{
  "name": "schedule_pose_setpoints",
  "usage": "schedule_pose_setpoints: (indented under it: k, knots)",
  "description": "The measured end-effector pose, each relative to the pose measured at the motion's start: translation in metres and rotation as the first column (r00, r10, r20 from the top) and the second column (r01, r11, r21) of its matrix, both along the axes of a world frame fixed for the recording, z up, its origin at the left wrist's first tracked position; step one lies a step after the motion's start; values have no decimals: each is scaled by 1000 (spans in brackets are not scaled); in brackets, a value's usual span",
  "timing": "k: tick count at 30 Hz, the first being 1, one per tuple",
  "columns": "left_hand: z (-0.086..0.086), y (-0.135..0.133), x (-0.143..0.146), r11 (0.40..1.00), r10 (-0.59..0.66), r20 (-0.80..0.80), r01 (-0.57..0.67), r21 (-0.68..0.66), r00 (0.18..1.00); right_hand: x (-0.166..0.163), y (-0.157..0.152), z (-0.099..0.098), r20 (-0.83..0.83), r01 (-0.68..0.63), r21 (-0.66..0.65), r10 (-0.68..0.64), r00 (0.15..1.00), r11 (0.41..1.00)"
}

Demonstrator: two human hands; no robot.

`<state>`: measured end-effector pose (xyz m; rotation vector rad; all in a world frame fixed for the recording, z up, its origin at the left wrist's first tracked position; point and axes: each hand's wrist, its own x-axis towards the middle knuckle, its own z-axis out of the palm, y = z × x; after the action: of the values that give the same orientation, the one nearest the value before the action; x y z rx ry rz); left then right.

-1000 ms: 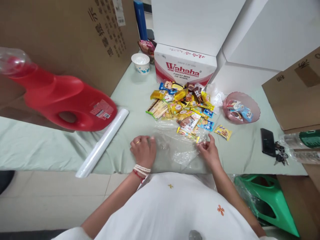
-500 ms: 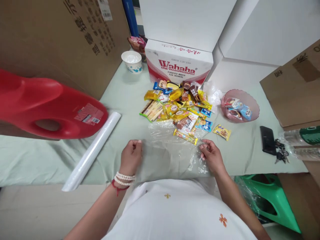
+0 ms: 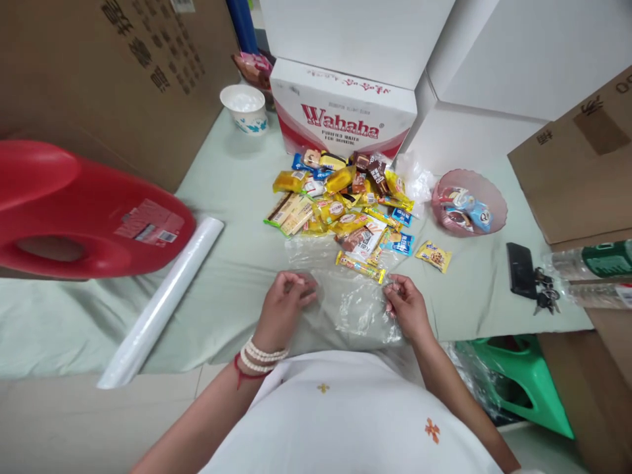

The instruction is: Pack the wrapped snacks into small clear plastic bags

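A thin clear plastic bag (image 3: 363, 309) lies spread on the table in front of me, crinkled at its right part. My right hand (image 3: 405, 306) pinches its right edge between thumb and fingers. On the left side, my left hand (image 3: 286, 306) has its fingers curled together at the bag's edge, slightly smeared by motion. Just beyond the bag sits a heap of wrapped snacks (image 3: 340, 204) in yellow, brown and blue packets. A thin yellow snack stick (image 3: 360, 266) lies at the heap's near edge, against the bag. One small yellow cookie packet (image 3: 433, 256) rests apart to the right.
A roll of plastic bags (image 3: 162, 303) and a large red jug (image 3: 93, 217) are at left. Behind stand a paper cup (image 3: 245, 112) and a Wahaha carton (image 3: 340, 112). Rightward are a pink bowl (image 3: 469, 204) with packets, a black phone-like object (image 3: 521, 270), keys (image 3: 546, 293) and bottles (image 3: 592, 262).
My left hand has moved right, toward my right hand, and the bag between them is less stretched. My right hand keeps its pinch. The whole view has shifted slightly.
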<state>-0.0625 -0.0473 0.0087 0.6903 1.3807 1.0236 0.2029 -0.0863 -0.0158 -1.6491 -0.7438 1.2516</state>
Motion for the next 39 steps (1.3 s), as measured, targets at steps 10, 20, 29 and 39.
schedule_pose_setpoints:
  k: [10,20,29,39]
  knots:
    - [11,8,-11,989,46,7,-44,-143,999,4,0,-1,-5,18,6,-18,1000,1000]
    - [8,-6,-82,953,288,-810,-66,297,510,8,3,2,29,-1,8,1,1000,1000]
    - [3,14,-104,936,345,-798,-113,334,494,-2,-5,25,573,-431,166,269,774,887]
    - [1,-20,-99,996,81,-351,-89,-5,933,-42,20,22,729,-981,-97,683,45,168]
